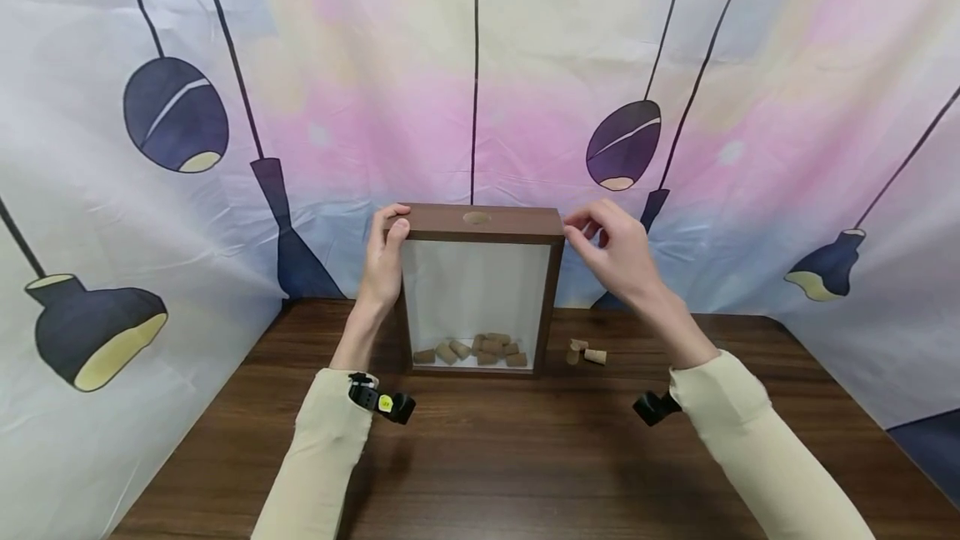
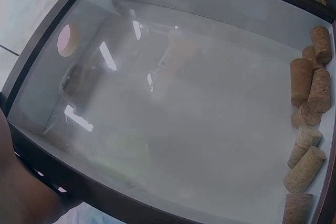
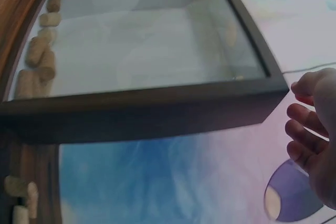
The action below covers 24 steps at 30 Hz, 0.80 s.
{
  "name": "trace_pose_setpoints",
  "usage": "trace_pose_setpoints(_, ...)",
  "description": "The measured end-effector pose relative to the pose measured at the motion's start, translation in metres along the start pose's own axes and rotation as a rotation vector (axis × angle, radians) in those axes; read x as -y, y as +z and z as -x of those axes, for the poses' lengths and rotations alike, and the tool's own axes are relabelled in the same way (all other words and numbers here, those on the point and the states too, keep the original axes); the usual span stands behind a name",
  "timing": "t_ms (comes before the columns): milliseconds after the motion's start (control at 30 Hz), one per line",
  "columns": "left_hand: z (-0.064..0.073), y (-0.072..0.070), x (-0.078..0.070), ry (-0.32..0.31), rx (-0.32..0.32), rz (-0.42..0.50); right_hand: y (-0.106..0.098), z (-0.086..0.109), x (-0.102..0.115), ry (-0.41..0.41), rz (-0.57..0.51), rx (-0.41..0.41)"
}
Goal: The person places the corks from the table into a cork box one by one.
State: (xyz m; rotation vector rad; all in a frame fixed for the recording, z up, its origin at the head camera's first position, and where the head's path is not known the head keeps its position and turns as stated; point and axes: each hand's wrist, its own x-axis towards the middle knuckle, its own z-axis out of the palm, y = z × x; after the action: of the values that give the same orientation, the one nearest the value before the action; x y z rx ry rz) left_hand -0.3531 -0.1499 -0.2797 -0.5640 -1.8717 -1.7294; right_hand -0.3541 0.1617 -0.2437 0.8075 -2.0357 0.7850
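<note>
A brown shadow box frame (image 1: 517,223) with a transparent front stands upright on the table, a round hole (image 1: 477,218) in its top edge. Several corks (image 1: 491,348) lie along its bottom inside. My left hand (image 1: 384,261) grips the upper left corner, thumb at the front; part of that hand (image 2: 23,187) shows in the left wrist view. Beside the upper right corner is my right hand (image 1: 618,248), its fingers loosely bent. The right wrist view shows that hand (image 3: 320,135) just off the corner, with nothing visible in its fingers.
A few loose corks (image 1: 595,356) lie on the dark wooden table (image 1: 510,457) to the right of the frame. Behind it hangs a pastel cloth (image 1: 375,65) printed with lamps. Each wrist carries a small black camera (image 1: 401,408).
</note>
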Motion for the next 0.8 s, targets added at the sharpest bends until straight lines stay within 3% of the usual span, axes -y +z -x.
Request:
trace_pose_setpoints(467, 0.000, 0.000, 0.000, 0.004, 0.009, -0.008, -0.007, 0.056, -0.038, 0.069, 0.059, 0.133)
trace_pose_setpoints(800, 0.002, -0.001, -0.002, 0.014, 0.006, -0.010, 0.002, 0.091, -0.064, 0.110, 0.055, 0.246)
